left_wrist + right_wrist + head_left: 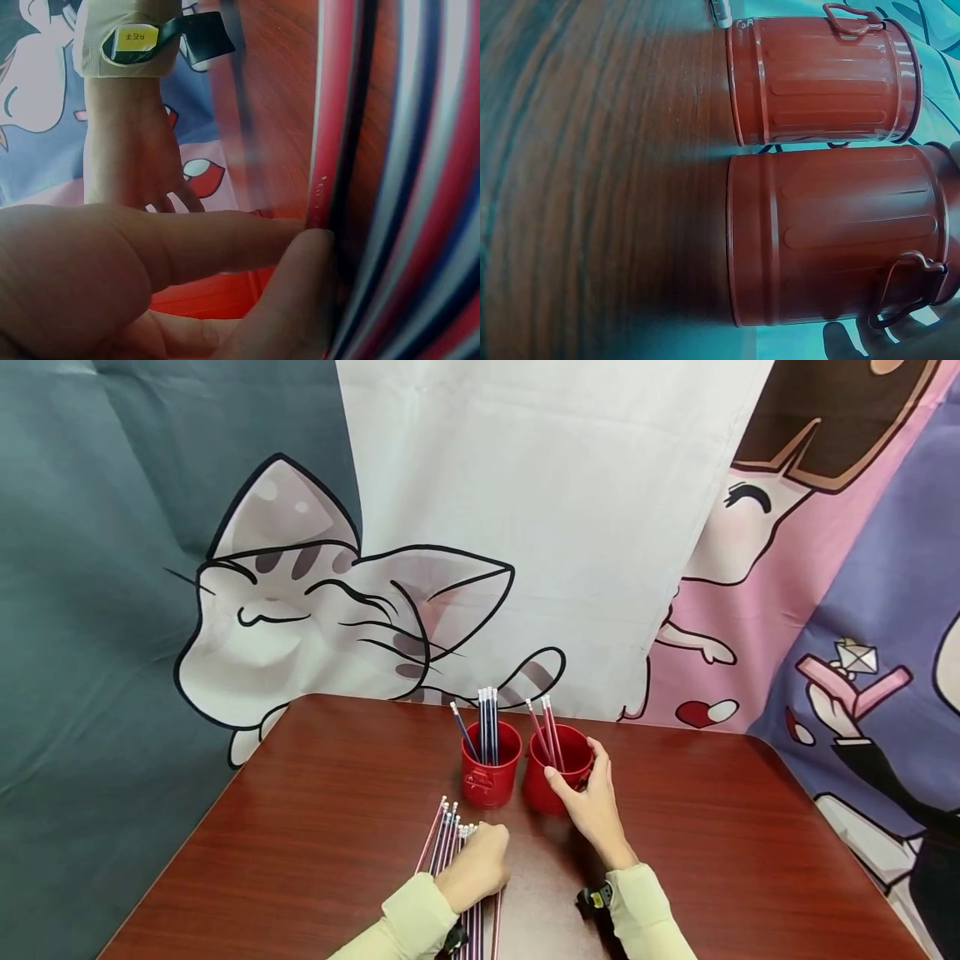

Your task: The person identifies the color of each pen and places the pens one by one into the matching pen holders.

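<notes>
Two red metal buckets stand side by side on the table. Several dark blue pencils (488,718) lean in the left bucket (489,789), and a few red pencils (552,735) in the right bucket (542,793). My right hand (597,806) grips the right bucket at its rim, thumb in front and fingers round the far side. In front of the left bucket, my left hand (476,867) pinches a red pencil (332,120) between thumb and finger. Beside and under this hand lies a bunch of red and blue striped pencils (444,839) with white ends toward the buckets.
The brown wooden table (337,793) ends at a printed cloth backdrop (562,510) just behind the buckets. Wire handles, such as this looped handle (907,289), stick out from the bucket sides. A strapped wrist camera (592,900) sits by the right sleeve.
</notes>
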### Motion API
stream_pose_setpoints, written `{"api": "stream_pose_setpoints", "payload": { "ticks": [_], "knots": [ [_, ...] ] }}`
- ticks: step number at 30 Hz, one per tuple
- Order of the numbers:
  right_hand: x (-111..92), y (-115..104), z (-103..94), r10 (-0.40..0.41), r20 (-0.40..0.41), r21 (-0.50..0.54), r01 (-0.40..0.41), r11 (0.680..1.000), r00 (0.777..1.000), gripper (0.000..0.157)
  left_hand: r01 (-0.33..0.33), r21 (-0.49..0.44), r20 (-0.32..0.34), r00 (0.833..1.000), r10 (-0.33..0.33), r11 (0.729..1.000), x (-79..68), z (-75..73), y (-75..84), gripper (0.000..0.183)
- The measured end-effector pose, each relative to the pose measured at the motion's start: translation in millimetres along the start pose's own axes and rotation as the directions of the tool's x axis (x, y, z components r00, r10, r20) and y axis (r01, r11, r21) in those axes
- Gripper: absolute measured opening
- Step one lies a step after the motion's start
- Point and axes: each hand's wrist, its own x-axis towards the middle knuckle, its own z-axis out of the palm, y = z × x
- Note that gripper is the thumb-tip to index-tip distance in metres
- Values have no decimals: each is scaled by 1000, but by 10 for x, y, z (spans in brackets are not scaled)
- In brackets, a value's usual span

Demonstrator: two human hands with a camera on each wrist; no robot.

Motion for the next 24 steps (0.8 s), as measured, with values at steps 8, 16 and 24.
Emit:
{"api": "stream_pose_setpoints", "payload": {
  "ticks": [8,16,24],
  "knots": [
    [-2,15,4,-5,-3,-1,5,1000,1000,81,35,-8,-37,999,-35,999,11,11,41,17],
    [-14,11,4,-14,14,-3,14,1000,1000,81,106,-14,-11,994,-106,994,28,21,31,21],
    [-6,14,5,-16,8,-13,16,1000,1000,80,205,-135,37,979,-202,969,84,-72,-7,25]
  ]
}}
